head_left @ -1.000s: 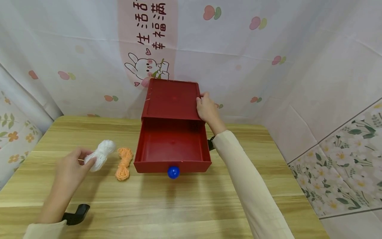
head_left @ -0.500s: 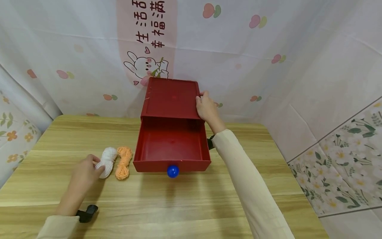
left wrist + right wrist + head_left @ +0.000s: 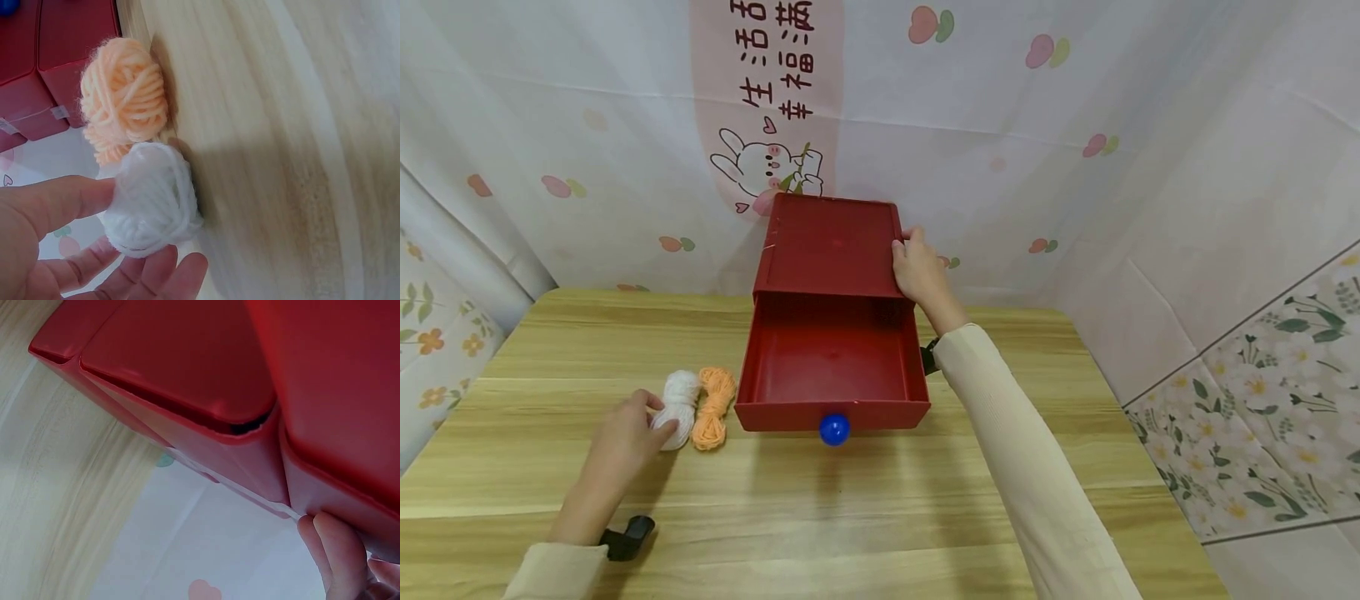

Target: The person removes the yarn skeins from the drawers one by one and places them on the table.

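A white yarn skein (image 3: 677, 408) lies on the table, right beside an orange yarn skein (image 3: 713, 408). My left hand (image 3: 623, 437) holds the near left end of the white skein; in the left wrist view the thumb (image 3: 81, 197) rests on one side and the fingers lie under the other. A red drawer box (image 3: 835, 250) stands against the curtain with its lower drawer (image 3: 831, 417) pulled out, a blue round knob (image 3: 834, 429) on the front. My right hand (image 3: 921, 271) grips the upper right edge of the box; its palm side is hidden.
Wooden table (image 3: 820, 533) under everything. Behind it hangs a printed curtain (image 3: 985, 167), and a flowered panel (image 3: 1277, 417) is at the right. Black wrist straps (image 3: 628, 537) show at both wrists.
My left hand has moved right and set the white skein down beside the orange one, nudging it slightly closer over the last half second. The right hand and drawer box have stayed put.
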